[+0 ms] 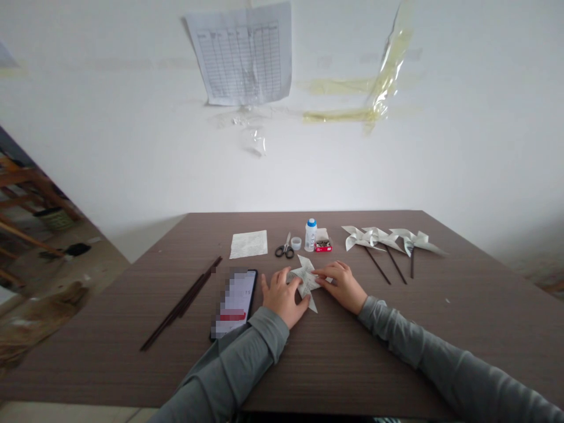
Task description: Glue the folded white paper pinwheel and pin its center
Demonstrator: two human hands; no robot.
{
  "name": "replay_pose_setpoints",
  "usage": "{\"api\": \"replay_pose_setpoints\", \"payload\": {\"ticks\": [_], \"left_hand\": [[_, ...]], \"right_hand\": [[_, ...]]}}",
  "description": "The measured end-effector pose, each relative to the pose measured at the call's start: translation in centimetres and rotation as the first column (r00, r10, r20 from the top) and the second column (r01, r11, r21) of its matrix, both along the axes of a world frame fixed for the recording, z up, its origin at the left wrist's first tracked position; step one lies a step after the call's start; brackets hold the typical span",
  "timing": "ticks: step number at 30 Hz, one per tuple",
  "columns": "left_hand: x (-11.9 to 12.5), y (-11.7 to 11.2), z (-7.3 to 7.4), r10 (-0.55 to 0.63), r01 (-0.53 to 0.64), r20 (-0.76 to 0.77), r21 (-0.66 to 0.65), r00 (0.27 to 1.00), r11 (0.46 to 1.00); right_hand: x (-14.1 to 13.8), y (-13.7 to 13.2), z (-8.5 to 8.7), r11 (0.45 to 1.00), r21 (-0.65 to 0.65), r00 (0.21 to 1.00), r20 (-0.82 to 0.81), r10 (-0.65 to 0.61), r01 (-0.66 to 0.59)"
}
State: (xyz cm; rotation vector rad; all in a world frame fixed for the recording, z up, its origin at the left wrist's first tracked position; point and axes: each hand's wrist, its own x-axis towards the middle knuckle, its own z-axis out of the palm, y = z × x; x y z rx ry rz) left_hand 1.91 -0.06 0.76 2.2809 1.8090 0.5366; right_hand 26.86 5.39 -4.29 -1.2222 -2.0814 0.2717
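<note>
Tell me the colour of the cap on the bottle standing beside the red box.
The bottle's cap is blue, seen best in the head view.

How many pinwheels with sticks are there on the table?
3, in a row to the right of the red box: left pinwheel, middle pinwheel, right pinwheel. No others visible.

The paper pinwheel (pixel 306 274) is on the table (pixel 374 364), with the left hand (pixel 282 295) at its left and the right hand (pixel 342 285) at its right. The phone (pixel 237 298) is left of the left hand, and the sticks (pixel 184 301) lie farther left. On the far side, going left to right, are the sheet (pixel 249 244), scissors (pixel 286 245), cup (pixel 296 242), bottle (pixel 311 235), box (pixel 323 247) and three pinwheels (pixel 382 238). The wall (pixel 154 147) is behind the table.
</note>
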Motion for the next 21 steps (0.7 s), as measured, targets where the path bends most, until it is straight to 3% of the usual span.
{"api": "replay_pose_setpoints", "payload": {"ticks": [4, 10, 21], "left_hand": [[0.1, 0.3, -0.3, -0.005, 0.005, -0.009, -0.04, 1.0, 0.999], [-0.1, 0.5, -0.6, -0.004, 0.003, -0.031, -0.044, 1.0, 0.999], [0.2, 0.0, 0.9, 0.0, -0.004, -0.05, -0.072, 0.999, 0.997]], "right_hand": [[-0.8, -0.5, 0.2, 0.994, -0.043, 0.995, -0.016, -0.097, 0.096], [-1.2, -1.7, 1.1, 0.998, -0.043, 0.997, 0.061, -0.05, 0.052], [-1.1, -1.6, 0.4, 0.997, 0.043, 0.981, 0.182, -0.07, 0.063]]}}
